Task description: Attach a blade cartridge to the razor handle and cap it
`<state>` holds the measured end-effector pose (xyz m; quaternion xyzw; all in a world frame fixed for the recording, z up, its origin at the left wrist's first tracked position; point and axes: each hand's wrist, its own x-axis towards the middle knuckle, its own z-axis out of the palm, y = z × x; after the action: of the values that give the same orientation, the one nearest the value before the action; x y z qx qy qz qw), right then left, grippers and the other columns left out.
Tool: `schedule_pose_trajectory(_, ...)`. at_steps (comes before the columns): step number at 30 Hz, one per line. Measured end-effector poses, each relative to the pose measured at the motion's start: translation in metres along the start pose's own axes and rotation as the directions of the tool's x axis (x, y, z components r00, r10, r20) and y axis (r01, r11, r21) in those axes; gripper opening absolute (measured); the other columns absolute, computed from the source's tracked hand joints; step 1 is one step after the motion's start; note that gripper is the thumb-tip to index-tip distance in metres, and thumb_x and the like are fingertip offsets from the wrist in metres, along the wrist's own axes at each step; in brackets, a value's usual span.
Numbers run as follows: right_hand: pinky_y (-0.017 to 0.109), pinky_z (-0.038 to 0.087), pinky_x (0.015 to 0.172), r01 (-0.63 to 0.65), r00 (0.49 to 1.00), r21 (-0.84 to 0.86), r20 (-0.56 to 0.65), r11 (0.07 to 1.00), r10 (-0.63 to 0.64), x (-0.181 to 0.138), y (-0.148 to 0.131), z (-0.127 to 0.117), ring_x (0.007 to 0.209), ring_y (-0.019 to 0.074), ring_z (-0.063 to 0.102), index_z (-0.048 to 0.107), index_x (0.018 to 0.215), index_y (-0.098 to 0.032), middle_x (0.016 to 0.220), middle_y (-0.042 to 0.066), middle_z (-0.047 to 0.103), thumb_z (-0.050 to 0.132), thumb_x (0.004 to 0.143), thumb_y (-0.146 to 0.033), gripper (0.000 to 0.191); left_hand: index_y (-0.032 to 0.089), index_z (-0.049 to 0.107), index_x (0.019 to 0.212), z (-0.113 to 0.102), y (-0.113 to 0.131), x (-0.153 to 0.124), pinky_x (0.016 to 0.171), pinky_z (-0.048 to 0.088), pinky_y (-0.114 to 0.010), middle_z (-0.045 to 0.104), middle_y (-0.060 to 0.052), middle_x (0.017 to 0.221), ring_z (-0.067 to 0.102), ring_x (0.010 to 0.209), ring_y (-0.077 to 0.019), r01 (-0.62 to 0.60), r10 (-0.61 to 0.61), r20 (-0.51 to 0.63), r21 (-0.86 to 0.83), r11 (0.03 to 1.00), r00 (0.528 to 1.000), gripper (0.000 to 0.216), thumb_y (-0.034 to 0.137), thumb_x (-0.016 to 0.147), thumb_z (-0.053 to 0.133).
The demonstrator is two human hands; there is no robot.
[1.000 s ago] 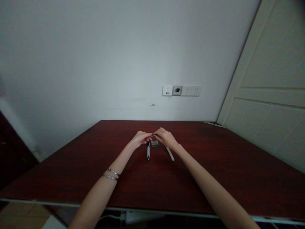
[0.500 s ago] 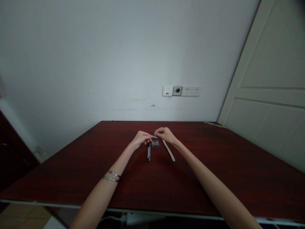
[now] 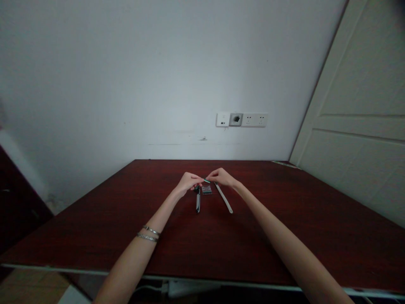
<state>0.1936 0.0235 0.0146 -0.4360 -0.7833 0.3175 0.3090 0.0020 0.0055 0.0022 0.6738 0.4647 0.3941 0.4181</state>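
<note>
A small, thin green-and-white piece (image 3: 206, 180), too small to identify, is pinched between my two hands just above the table. My left hand (image 3: 188, 181) has its fingers closed on the piece's left end. From the other side, the fingertips of my right hand (image 3: 221, 176) close on it too. Under them lies a small clear plastic case (image 3: 206, 190) with dark contents. A razor-like tool with a grey-and-black handle (image 3: 198, 202) sits below my left hand, which partly covers its head. A long, slim whitish handle (image 3: 224, 198) runs out from under my right hand, its far end hidden.
The dark red wooden table (image 3: 284, 236) reaches back to a white wall with a row of sockets (image 3: 255, 120). A pale door panel (image 3: 363, 147) stands at the right. Below the front edge are a white cable and power strip (image 3: 190, 289).
Both hands stay in nearly the same place, with the fingertips slightly closer together around the green-and-white piece. That piece has tilted a little. Objects on the table have not moved.
</note>
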Motion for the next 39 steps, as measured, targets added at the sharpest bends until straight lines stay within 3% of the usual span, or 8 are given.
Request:
schedule_pose_trajectory(4, 0.019, 0.033, 0.041, -0.008, 1.000, -0.039, 0.018, 0.999, 0.009, 0.004, 0.006, -0.003, 0.048, 0.0081, 0.042, 0.072, 0.082, -0.009, 0.061, 0.002, 0.061, 0.057, 0.070, -0.037, 0.034, 0.009, 0.070, 0.079, -0.001, -0.001, 0.001, 0.043, 0.034, -0.020, 0.064, -0.005, 0.063, 0.047, 0.046, -0.0074, -0.035, 0.039, -0.020, 0.177, 0.984, 0.999, 0.029, 0.036, 0.069, 0.063)
schedule_pose_trajectory(8, 0.020, 0.037, 0.049, 0.017, 1.000, -0.203, 0.004, 0.979, -0.017, 0.012, 0.021, -0.005, 0.052, 0.0101, 0.049, 0.073, 0.076, -0.007, 0.061, 0.004, 0.064, 0.057, 0.071, -0.031, 0.029, 0.011, 0.064, 0.103, 0.002, -0.007, 0.003, 0.072, 0.047, -0.028, 0.068, -0.010, 0.089, 0.062, 0.079, -0.0186, -0.196, 0.229, -0.014, 0.469, 0.861, 0.973, 0.047, 0.035, 0.063, 0.070)
schedule_pose_trajectory(12, 0.021, 0.039, 0.055, 0.043, 0.999, -0.292, 0.022, 0.955, -0.039, 0.018, 0.034, -0.004, 0.057, 0.0119, 0.054, 0.073, 0.071, -0.009, 0.061, 0.004, 0.066, 0.058, 0.070, -0.026, 0.022, 0.014, 0.050, 0.123, 0.008, -0.015, 0.004, 0.095, 0.037, -0.038, 0.056, -0.014, 0.121, 0.051, 0.111, -0.0282, -0.301, 0.280, 0.152, 0.718, 0.628, 0.948, 0.070, 0.038, 0.061, 0.071)
schedule_pose_trajectory(15, 0.020, 0.039, 0.056, 0.070, 0.998, -0.311, 0.024, 0.948, -0.065, 0.019, 0.037, 0.000, 0.059, 0.0123, 0.054, 0.072, 0.069, -0.010, 0.063, 0.004, 0.066, 0.061, 0.069, -0.024, 0.018, 0.016, 0.039, 0.130, 0.011, -0.018, 0.005, 0.104, 0.023, -0.047, 0.045, -0.014, 0.133, 0.039, 0.123, -0.0293, -0.321, 0.226, 0.232, 0.764, 0.560, 0.946, 0.075, 0.038, 0.064, 0.067)
schedule_pose_trajectory(19, 0.020, 0.040, 0.060, 0.106, 0.994, -0.330, 0.015, 0.938, -0.107, 0.019, 0.037, 0.007, 0.065, 0.0131, 0.056, 0.072, 0.069, -0.012, 0.068, 0.004, 0.067, 0.062, 0.069, -0.023, 0.015, 0.015, 0.033, 0.132, 0.012, -0.021, 0.006, 0.106, 0.013, -0.051, 0.041, -0.016, 0.136, 0.033, 0.128, -0.0304, -0.312, 0.168, 0.264, 0.771, 0.554, 0.950, 0.079, 0.037, 0.064, 0.066)
schedule_pose_trajectory(28, 0.020, 0.041, 0.065, 0.176, 0.984, -0.362, 0.060, 0.916, -0.165, 0.019, 0.034, 0.018, 0.069, 0.0128, 0.056, 0.072, 0.069, -0.013, 0.072, 0.004, 0.066, 0.059, 0.070, -0.015, 0.013, 0.014, 0.032, 0.132, 0.012, -0.020, 0.004, 0.106, 0.011, -0.053, 0.056, -0.014, 0.121, 0.040, 0.123, -0.0290, -0.271, 0.127, 0.246, 0.743, 0.612, 0.961, 0.074, 0.031, 0.067, 0.062)
schedule_pose_trajectory(39, 0.020, 0.040, 0.063, 0.188, 0.982, -0.369, 0.099, 0.910, -0.163, 0.015, 0.034, 0.020, 0.067, 0.0124, 0.055, 0.073, 0.069, -0.013, 0.071, 0.004, 0.066, 0.061, 0.070, -0.015, 0.012, 0.015, 0.028, 0.133, 0.011, -0.024, 0.006, 0.105, 0.008, -0.056, 0.059, -0.012, 0.117, 0.043, 0.121, -0.0268, -0.278, 0.129, 0.258, 0.706, 0.651, 0.958, 0.076, 0.031, 0.066, 0.061)
